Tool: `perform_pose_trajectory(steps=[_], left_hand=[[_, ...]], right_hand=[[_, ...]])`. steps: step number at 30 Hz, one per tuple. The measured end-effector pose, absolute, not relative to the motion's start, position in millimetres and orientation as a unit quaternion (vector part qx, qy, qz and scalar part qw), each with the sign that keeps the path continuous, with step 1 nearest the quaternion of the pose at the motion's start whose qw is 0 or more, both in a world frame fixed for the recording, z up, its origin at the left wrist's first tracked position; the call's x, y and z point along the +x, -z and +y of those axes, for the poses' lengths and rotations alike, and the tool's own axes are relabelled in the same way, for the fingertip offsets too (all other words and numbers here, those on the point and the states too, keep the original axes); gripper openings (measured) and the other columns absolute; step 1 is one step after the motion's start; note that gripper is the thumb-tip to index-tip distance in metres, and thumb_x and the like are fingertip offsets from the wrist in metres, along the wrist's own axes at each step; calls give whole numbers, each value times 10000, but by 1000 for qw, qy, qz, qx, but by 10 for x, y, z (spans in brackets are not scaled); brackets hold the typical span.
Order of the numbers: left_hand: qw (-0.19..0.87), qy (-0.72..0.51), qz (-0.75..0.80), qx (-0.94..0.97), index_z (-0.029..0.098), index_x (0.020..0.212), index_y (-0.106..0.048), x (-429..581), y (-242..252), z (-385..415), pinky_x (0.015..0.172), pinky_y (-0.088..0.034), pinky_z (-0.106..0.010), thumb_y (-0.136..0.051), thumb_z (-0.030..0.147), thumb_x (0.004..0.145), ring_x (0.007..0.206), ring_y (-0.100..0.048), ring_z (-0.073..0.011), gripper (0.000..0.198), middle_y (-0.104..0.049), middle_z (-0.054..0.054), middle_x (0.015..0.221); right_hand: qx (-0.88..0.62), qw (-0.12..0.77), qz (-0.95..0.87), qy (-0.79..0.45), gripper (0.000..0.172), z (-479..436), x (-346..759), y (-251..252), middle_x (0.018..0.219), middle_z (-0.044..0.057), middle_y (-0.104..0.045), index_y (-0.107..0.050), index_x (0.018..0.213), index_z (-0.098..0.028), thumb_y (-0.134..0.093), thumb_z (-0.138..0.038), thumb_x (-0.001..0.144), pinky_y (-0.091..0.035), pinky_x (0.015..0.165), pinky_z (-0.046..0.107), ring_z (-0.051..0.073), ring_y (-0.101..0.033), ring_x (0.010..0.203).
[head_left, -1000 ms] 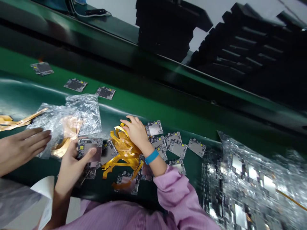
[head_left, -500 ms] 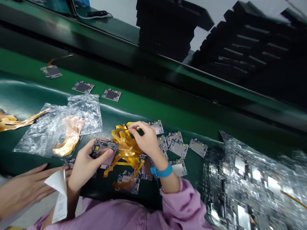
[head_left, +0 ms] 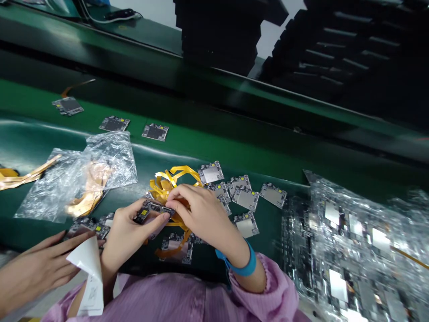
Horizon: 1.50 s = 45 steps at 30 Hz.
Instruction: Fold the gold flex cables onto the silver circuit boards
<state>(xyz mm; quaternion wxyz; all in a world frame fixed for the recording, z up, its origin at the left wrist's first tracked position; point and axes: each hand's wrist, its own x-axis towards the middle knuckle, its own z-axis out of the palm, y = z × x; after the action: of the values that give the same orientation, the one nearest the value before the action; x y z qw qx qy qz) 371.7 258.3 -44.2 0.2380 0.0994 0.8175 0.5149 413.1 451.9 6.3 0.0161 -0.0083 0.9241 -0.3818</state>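
My left hand [head_left: 129, 232] is closed on a small circuit board [head_left: 150, 209], held edge-on just above the green bench. My right hand [head_left: 201, 214], with a blue wristband [head_left: 239, 264], pinches at the same board's right end, beside a tangle of yellow flex ribbons [head_left: 170, 179]. Several more boards with silver shields [head_left: 244, 197] lie loose to the right of my hands, and others lie under them.
Another person's hand [head_left: 36, 268] with a white paper slip [head_left: 85, 264] rests at the lower left. Clear plastic bags [head_left: 83, 174] lie left, a heap of bagged boards [head_left: 351, 241] right. Three boards [head_left: 154, 132] sit on the green conveyor belt. Black trays [head_left: 335, 49] are stacked behind.
My right hand came back from the yellow ribbons to meet my left hand at the board. The other person's hand drew back from the plastic bag to the bench's near edge.
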Motion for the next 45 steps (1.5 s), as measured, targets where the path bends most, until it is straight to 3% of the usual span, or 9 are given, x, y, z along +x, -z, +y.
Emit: perform_pose_trajectory(steps=[36,45], left_hand=[[218,-483,835,149,159,749,-720,3741,450,2611,505,-437,-163,-761,449,773,545,-567,-98,294,-662,33,618],[224,-494,825,160,167,735,-727,3747,429,2635,497,-441,-162,-762,433,775,543,-580,-101,272,-669,36,619]], right_hand=[[-20,73,939,336,93,4558,4201,-77,978,-49,-742,-665,957,-243,-579,-273,972,-387,690,294,174,-666,830],[-4,91,924,371,80,4555,4201,-73,905,-46,-748,-688,904,-239,-615,-250,935,-393,658,286,156,-658,759]])
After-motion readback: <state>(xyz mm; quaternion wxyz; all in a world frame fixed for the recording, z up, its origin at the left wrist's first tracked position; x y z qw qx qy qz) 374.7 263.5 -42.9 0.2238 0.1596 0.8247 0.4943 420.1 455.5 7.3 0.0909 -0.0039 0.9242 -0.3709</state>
